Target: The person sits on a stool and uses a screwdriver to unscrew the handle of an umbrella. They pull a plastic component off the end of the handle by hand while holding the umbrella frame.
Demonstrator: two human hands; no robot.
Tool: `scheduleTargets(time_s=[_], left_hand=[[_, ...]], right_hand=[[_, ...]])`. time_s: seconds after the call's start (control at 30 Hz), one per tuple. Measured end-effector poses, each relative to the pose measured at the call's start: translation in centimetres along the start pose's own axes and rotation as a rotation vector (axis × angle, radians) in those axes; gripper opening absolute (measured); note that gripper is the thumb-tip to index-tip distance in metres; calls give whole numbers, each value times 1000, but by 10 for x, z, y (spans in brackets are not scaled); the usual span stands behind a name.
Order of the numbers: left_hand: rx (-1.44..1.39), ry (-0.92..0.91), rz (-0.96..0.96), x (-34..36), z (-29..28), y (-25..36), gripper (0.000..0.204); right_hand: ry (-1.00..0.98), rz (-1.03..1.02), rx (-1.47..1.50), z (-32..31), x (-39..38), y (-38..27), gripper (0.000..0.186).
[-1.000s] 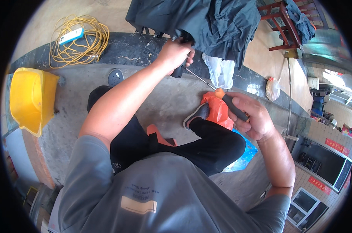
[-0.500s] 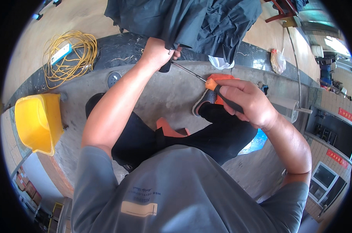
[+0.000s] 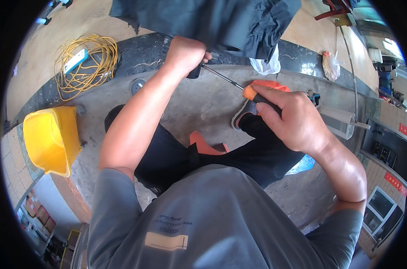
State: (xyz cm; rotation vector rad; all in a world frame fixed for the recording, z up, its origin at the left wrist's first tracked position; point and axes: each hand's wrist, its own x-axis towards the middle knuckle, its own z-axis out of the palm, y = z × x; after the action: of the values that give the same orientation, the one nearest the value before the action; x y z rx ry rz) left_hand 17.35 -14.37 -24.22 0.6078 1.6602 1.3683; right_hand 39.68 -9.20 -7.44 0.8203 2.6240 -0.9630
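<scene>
Screwdriver [image 3: 249,93] gripped in the right hand [image 3: 297,120] points at what seems a black handle [image 3: 194,71], clasped by the left hand [image 3: 185,54]; dark fabric [image 3: 203,22] hangs close, white bag [image 3: 266,65] near.

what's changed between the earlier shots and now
The left hand and the black cloth have shifted leftward, away from the white plastic bag. The right hand has shifted its grip on the screwdriver and now hides its butt end. Nothing was let go: the left hand keeps the black handle. The coiled yellow cord and yellow bin stayed put.
</scene>
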Motion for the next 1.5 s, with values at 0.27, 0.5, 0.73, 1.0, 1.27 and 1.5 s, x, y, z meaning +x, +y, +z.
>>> scheduleTargets(time_s=[0.27, 0.5, 0.73, 1.0, 1.27, 1.5], left_hand=[[-53, 5, -88, 1, 12, -1, 17], [-341, -17, -137, 1, 19, -2, 16], [-412, 41, -97, 5, 18, 2, 10], [-438, 63, -44, 7, 15, -3, 17], [-154, 11, -83, -3, 16, -9, 17], [-112, 22, -147, 1, 13, -11, 19]], right_hand=[[85, -346, -896, 1, 1, -4, 35], [355, -431, -527, -24, 7, -1, 35], [1, 330, 789, -25, -6, 16, 39], [-187, 618, 1262, -13, -8, 29, 29], [18, 74, 270, -12, -3, 14, 27], [105, -543, -834, -20, -2, 18, 40]])
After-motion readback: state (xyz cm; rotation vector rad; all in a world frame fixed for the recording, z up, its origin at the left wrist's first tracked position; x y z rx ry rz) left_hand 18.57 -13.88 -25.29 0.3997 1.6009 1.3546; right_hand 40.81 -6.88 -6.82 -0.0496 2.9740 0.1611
